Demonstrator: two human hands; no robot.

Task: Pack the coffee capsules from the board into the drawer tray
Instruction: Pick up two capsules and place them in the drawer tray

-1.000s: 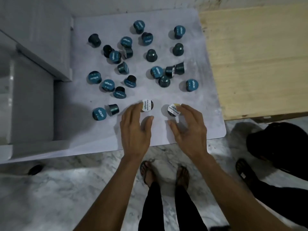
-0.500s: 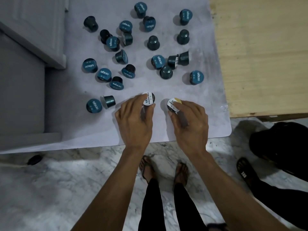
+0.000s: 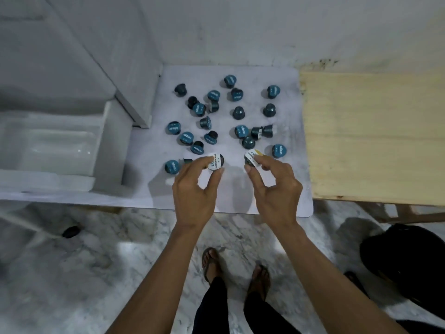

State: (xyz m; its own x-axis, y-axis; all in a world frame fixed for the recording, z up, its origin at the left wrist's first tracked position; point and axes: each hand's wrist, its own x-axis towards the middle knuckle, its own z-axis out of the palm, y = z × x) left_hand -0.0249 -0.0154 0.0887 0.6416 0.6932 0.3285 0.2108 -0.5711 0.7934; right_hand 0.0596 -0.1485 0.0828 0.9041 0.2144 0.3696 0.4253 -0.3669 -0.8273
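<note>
Head view: left hand [image 3: 196, 189] pinches a white-lidded capsule [image 3: 216, 161] between thumb and fingertips, and right hand [image 3: 274, 186] pinches a second white-lidded capsule [image 3: 251, 158] likewise, both gripped by the rim, probably so the two go over together. Behind them, teal capsules [image 3: 241, 131] lie scattered on the pale board [image 3: 284, 189]. Off to the left, the white drawer tray [image 3: 57, 145] looks empty.

We are pinching one white-lidded capsule [image 3: 216, 161] in our left hand [image 3: 193, 191] and another white-lidded capsule [image 3: 251, 158] in our right hand [image 3: 277, 189], above the pale board [image 3: 284, 189]. Blue capsules [image 3: 241, 131] are lying scattered behind them, with the white drawer tray [image 3: 60, 143] sitting open on the left.
</note>
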